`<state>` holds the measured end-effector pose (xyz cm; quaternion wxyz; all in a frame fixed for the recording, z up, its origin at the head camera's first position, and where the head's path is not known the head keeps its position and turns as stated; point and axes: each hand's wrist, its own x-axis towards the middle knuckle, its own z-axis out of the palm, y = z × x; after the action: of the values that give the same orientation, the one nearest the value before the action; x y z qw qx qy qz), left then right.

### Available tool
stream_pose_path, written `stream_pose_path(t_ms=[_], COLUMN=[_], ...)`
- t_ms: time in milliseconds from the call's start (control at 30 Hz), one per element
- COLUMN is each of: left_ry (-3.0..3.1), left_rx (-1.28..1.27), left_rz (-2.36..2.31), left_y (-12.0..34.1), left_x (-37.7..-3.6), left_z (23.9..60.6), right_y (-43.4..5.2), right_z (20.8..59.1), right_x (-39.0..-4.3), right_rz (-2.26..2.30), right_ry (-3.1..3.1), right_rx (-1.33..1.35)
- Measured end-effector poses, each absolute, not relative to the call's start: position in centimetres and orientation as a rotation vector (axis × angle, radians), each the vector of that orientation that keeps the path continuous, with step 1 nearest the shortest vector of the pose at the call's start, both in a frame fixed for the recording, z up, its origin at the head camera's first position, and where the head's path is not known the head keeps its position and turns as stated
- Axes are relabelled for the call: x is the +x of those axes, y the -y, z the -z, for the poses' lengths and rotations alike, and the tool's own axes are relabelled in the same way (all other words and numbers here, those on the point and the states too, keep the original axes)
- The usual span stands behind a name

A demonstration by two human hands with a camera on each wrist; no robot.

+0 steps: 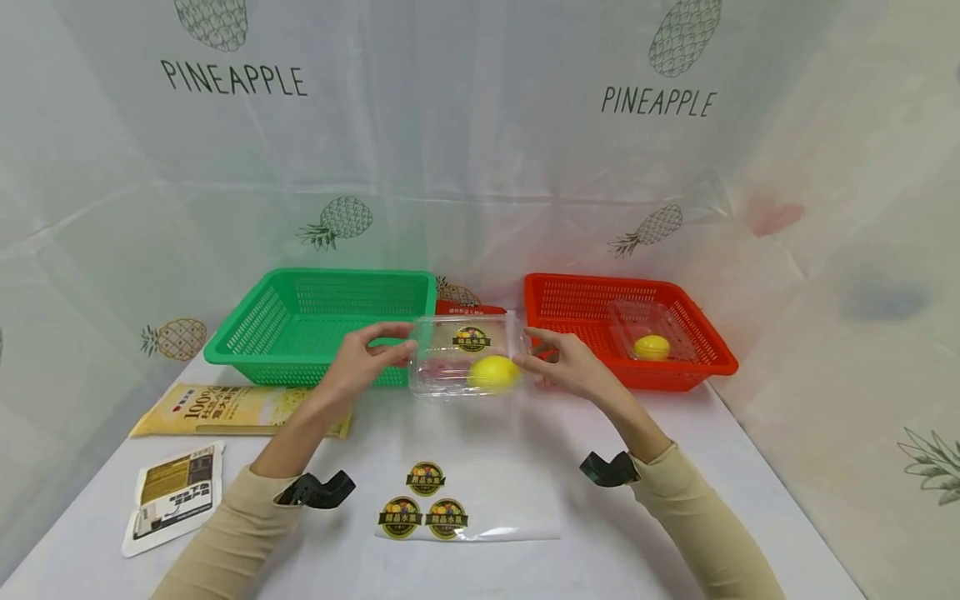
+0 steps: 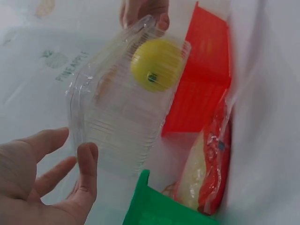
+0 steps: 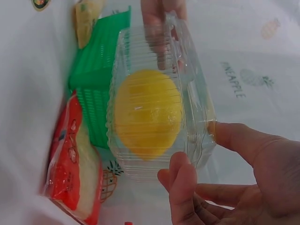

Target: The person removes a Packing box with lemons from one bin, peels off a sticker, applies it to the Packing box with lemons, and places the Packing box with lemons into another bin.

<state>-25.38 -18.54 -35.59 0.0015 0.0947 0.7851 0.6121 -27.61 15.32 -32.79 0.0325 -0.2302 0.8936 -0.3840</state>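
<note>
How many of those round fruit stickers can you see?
4. One is stuck on the lid of the clear box held by both hands; three stickers remain on the backing sheet near the table's front edge. Others may be hidden.

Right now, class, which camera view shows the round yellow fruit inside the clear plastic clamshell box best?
The right wrist view: the round yellow fruit fills the clear plastic clamshell box. The left wrist view shows it smaller; the head view shows it distant, below the label.
</note>
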Motion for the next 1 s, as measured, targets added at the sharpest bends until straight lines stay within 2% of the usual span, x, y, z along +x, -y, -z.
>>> stream_pose_path(t_ms=[1000], left_ry=[-2.527], left_rx=[0.189], left_rz=[-1.872], left_y=[24.2], left_x=[-27.6], left_z=[33.9], right_y=[-8.5], right_z=[31.1], right_x=[-32.9], right_rz=[1.163], right_ry=[-2.599], right_rx=[-0.796])
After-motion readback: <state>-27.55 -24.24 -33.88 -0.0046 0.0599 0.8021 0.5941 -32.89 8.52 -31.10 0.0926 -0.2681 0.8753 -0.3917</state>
